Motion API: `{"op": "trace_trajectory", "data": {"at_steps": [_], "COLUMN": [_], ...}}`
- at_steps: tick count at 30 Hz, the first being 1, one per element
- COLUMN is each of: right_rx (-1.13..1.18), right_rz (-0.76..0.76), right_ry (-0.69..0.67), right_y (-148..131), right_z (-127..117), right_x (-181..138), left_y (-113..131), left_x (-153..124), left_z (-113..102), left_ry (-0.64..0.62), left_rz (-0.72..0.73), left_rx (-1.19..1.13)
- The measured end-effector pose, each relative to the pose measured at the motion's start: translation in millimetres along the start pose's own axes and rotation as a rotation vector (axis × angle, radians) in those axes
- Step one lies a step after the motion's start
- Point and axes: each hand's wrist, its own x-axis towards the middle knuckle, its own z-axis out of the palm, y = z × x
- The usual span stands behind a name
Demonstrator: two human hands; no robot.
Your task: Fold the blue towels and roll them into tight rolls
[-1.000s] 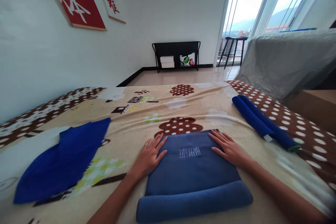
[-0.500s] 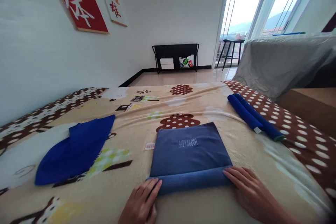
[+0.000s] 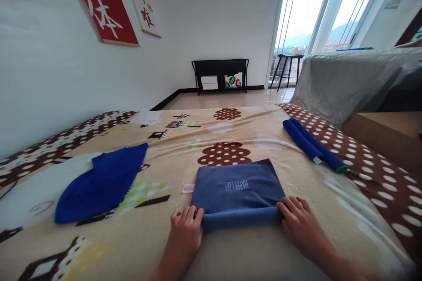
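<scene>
A greyish-blue towel (image 3: 235, 186) with "HAPPY LIFE" lettering, upside down from my side, lies on the bed, its near edge rolled into a tube. My left hand (image 3: 187, 226) curls its fingers around the left end of that roll. At the right end, my right hand (image 3: 298, 221) grips the roll with bent fingers. A white tag (image 3: 188, 189) sticks out at the towel's left side. To the left, a bright blue cloth (image 3: 102, 184) lies flat and partly folded. Two bright blue rolls (image 3: 311, 145) rest side by side at the right, one with a small white label.
A patterned blanket (image 3: 171, 158) with a brown dotted border covers the bed. Beyond its far edge stand a black shelf (image 3: 220, 68) and a black stool (image 3: 290, 58). At right are a plastic-covered piece of furniture (image 3: 329, 83) and a brown box (image 3: 385, 131).
The towel's near edge has been rolled farther away from me, so less of the flat part shows. Both hands moved forward with it, their fingers now more curled. The view shifted slightly.
</scene>
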Motion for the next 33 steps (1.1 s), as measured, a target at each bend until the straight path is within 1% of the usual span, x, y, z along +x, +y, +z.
{"op": "trace_trajectory", "data": {"at_steps": [1,2,4,5,6,7,10,12,14,16,17,18,20,22,23,24,26,28,29,30,33], "right_rx": [-0.046,-0.07,-0.058,-0.042,-0.034,-0.033,-0.049,-0.044,-0.011,0.024,0.026,0.015,-0.032,-0.065,-0.064,-0.047,0.035,0.129,0.153,0.158,0.135], "right_rz": [0.003,-0.029,-0.178,-0.253,-0.298,-0.308,-0.21,-0.173,-0.202,-0.233,-0.219,-0.182,-0.082,-0.024,-0.017,-0.029,-0.085,-0.133,-0.124,-0.092,0.031], "right_ry": [0.054,0.09,0.093,0.071,0.046,0.026,0.016,0.026,0.013,-0.017,-0.024,-0.02,0.016,0.05,0.057,0.05,-0.014,-0.119,-0.162,-0.19,-0.217], "right_y": [-11.0,-21.4,-34.7,-35.7,-32.8,-27.0,-11.8,-17.2,-30.6,-35.9,-32.0,-24.1,-4.1,5.0,1.9,-6.0,-28.0,-41.0,-39.5,-32.4,4.7], "right_z": [3.5,7.1,13.4,15.5,16.5,16.4,11.4,8.2,8.8,12.9,15.4,17.5,19.1,16.7,14.8,13.3,12.8,16.1,18.4,20.4,21.2], "right_x": [2.1,4.6,8.0,8.0,6.6,4.3,-0.7,3.7,12.8,18.9,18.9,16.9,10.1,8.0,11.1,17.0,33.3,45.8,47.7,46.2,31.9], "left_y": [12.7,25.2,42.7,45.3,43.5,38.4,22.4,26.1,37.5,40.4,35.1,25.6,2.0,-10.9,-9.3,-2.3,19.6,35.4,36.3,32.1,4.5], "left_x": [2.8,5.4,7.8,6.7,4.2,0.8,-6.5,-2.5,7.5,15.9,17.5,17.3,13.5,12.0,14.3,18.9,32.5,45.1,48.5,49.4,43.8], "left_z": [2.1,4.0,7.3,8.5,9.2,9.2,5.5,1.9,0.6,3.1,5.4,8.0,11.6,11.5,10.0,8.1,4.8,4.8,6.1,7.9,12.4], "left_ry": [0.037,0.076,0.121,0.123,0.111,0.099,0.102,0.119,0.095,0.039,0.019,0.011,0.018,0.033,0.039,0.037,-0.011,-0.101,-0.139,-0.161,-0.172], "left_rz": [-0.002,0.034,0.196,0.28,0.333,0.343,0.25,0.225,0.268,0.318,0.311,0.272,0.145,0.049,0.029,0.039,0.121,0.218,0.237,0.221,0.089], "left_rx": [0.018,0.026,0.012,-0.001,-0.011,-0.008,0.027,0.032,-0.001,-0.056,-0.075,-0.081,-0.048,0.0,0.013,0.012,-0.036,-0.106,-0.127,-0.133,-0.113]}}
